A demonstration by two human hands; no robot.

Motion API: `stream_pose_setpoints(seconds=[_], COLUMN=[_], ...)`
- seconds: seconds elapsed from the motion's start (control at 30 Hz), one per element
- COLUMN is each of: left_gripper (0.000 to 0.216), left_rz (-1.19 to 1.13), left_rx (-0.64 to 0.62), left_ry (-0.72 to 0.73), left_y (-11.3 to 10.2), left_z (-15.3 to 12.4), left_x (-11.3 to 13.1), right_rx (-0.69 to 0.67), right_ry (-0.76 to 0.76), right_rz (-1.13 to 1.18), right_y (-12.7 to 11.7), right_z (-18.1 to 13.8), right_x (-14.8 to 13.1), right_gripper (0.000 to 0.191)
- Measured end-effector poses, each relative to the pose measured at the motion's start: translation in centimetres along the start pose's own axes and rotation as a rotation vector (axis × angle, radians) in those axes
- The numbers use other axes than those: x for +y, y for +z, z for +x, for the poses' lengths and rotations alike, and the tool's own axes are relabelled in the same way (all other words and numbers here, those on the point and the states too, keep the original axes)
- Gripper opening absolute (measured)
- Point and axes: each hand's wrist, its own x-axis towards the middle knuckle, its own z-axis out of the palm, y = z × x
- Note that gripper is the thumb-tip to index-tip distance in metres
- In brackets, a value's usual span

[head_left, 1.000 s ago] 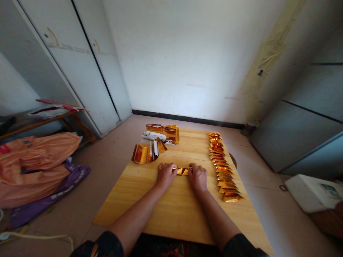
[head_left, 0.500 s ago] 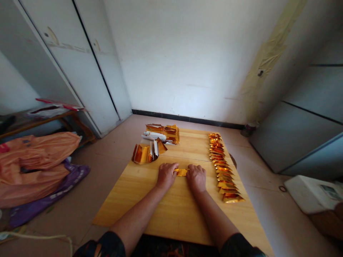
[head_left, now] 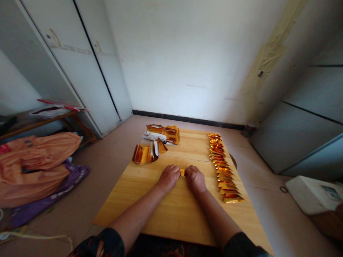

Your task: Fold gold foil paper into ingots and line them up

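Both hands are low on the wooden table [head_left: 166, 214], knuckles nearly meeting. L hand [head_left: 168, 177] & R hand [head_left: 196, 178] are curled, fingertips pinched onto a small gold foil piece [head_left: 182, 172] btwn them. Only a sliver of it shows in the gap, down at the tabletop, approx mid-table. Just R of the R hand, a long row of folded gold pieces [head_left: 223, 171] runs along the table's R side, each overlapping the next. Beyond the L hand sits a fanned stack of foil sheets [head_left: 144, 153], w/ another foil bundle [head_left: 167, 132] behind it near the far edge. On the floor at L, an orange bag [head_left: 37, 160] lies over a purple bag [head_left: 66, 182].
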Motion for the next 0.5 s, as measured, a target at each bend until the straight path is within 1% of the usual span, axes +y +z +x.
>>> stream_pose_setpoints(seconds=[0.07, 0.13, 0.2, 0.3, 0.37, 0.5], left_gripper=[0.024, 0.022, 0.022, 0.022, 0.021, 0.018], left_rz=[0.012, 0.016, 0.014, 0.007, 0.007, 0.007], left_rx=[0.022, 0.065, 0.112, 0.155, 0.167, 0.168], left_ry=[0.018, 0.045, 0.072, 0.095, 0.097, 0.078], left_y=[0.2, 0.3, 0.4, 0.3, 0.3, 0.4], left_z=[-0.6, -1.3, -1.9, -2.5, -2.7, -2.7], left_x=[-0.1, -0.1, -0.1, -0.1, -0.2, -0.3], right_rx=[-0.012, -0.034, -0.050, -0.064, -0.073, -0.111], right_ry=[0.132, 0.215, 0.256, 0.308, 0.338, 0.399], right_rz=[0.036, 0.051, 0.062, 0.067, 0.069, 0.115], right_y=[-0.2, -0.4, -0.6, -0.8, -0.9, -1.1], right_z=[0.2, 0.3, 0.4, 0.5, 0.6, 0.8], right_x=[-0.1, -0.3, -0.6, -1.1, -1.3, -1.4], right_gripper=[0.021, 0.017, 0.010, 0.015, 0.016, 0.011])
